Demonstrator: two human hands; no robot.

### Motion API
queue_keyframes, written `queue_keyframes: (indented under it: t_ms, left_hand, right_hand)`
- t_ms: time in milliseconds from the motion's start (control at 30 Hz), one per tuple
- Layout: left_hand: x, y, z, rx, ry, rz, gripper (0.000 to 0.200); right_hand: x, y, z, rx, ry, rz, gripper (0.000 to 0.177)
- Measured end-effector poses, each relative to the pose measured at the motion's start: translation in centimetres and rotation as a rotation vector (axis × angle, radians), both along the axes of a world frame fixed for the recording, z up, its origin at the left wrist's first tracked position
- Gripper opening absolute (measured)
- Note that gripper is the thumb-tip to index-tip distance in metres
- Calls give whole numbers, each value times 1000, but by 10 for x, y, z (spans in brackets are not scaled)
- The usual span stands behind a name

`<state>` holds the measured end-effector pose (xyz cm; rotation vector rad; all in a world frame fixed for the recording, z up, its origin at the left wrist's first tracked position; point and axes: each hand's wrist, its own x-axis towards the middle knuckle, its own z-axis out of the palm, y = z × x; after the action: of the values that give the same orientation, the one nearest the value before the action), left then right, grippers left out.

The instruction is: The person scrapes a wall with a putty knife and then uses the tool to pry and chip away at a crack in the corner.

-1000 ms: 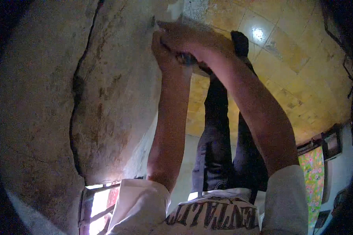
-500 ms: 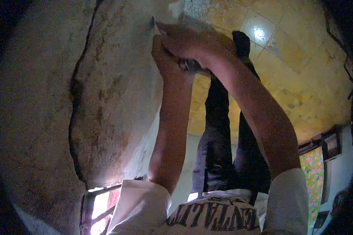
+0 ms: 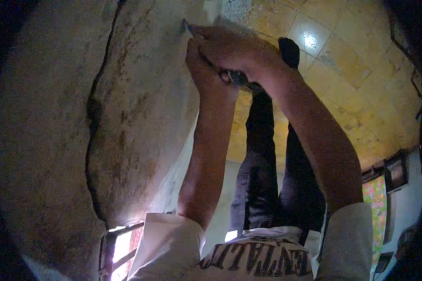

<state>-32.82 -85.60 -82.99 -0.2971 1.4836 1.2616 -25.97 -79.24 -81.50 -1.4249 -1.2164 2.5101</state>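
My left hand (image 3: 198, 55) and my right hand (image 3: 239, 51) are closed together at the top centre, close to the stained wall. Between them is a tool with a thin, pale pointed tip (image 3: 188, 29), which sticks out past the fingers toward the wall. A dark, rounded part with a shiny edge (image 3: 237, 77) shows beneath my right palm. Most of the tool is hidden by the hands, so I cannot tell its exact kind. My right hand lies across the top, with my left hand against it on the wall side.
The rough wall (image 3: 140, 107) fills the left side, with a long dark jagged line (image 3: 90, 136) down it. Yellow floor tiles (image 3: 342, 89) lie around my dark-trousered legs (image 3: 260, 154). A barred window (image 3: 124, 246) is at lower left, a floral curtain (image 3: 375, 210) at lower right.
Both hands and the tool have shifted slightly to the right, and the left forearm has moved with them. The grip looks the same.
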Motion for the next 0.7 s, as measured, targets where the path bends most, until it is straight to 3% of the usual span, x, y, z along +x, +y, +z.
queue_keyframes:
  t_ms: [67, 200, 267, 333, 400, 467, 567, 700]
  left_hand:
    - [-6, -5, -17, 24, 110, -78, 28]
    - [-5, 2, -22, 69, 19, -49, 25]
    - [9, 11, 4, 5, 86, 34, 23]
    - [9, 4, 7, -6, 131, 17, 23]
    - [-12, -9, -17, 90, 80, -124, 22]
    - [-15, -12, -22, 65, 29, -37, 22]
    - [-19, -22, -15, 92, -100, -51, 22]
    - [1, 3, 7, -98, -84, 56, 24]
  right_hand:
    - [3, -2, 5, 16, -49, 45, 38]
    - [1, -6, -12, -125, 40, -64, 36]
    - [-5, -11, -23, 75, 1, -66, 37]
    - [-15, -32, -27, 494, -118, -18, 39]
    - [-6, -18, -41, 322, 43, -22, 42]
    - [-8, -6, -37, 249, 112, -35, 44]
    - [-7, -18, -12, 243, 33, -69, 44]
    - [-11, -44, -19, 240, -13, -85, 44]
